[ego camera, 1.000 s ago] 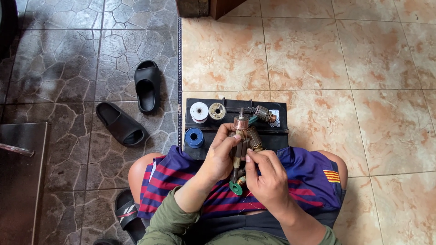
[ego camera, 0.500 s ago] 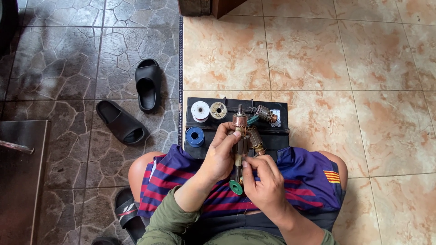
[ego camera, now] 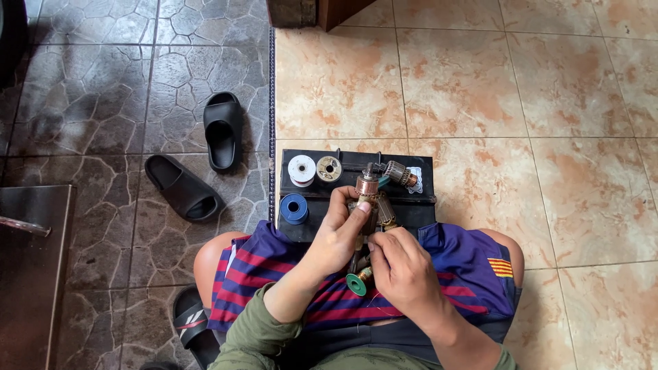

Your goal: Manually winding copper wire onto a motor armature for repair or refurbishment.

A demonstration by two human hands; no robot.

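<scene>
Motor rotor gripped over a black tray

The motor rotor (ego camera: pixel 370 199) stands upright above the black tray (ego camera: pixel 425 205), left hand (ego camera: pixel 339 233) clasped around it, right hand (ego camera: pixel 401 267) pinching below. On the tray: white spool (ego camera: pixel 301 169), blue tape roll (ego camera: pixel 295 208). Beyond the tray, black sandals (ego camera: pixel 223 130).

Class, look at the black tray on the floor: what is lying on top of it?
On the black tray lie a white spool, a brass-coloured spool, a blue tape roll and a copper-wound rotor. The hands cover its near middle.
</scene>
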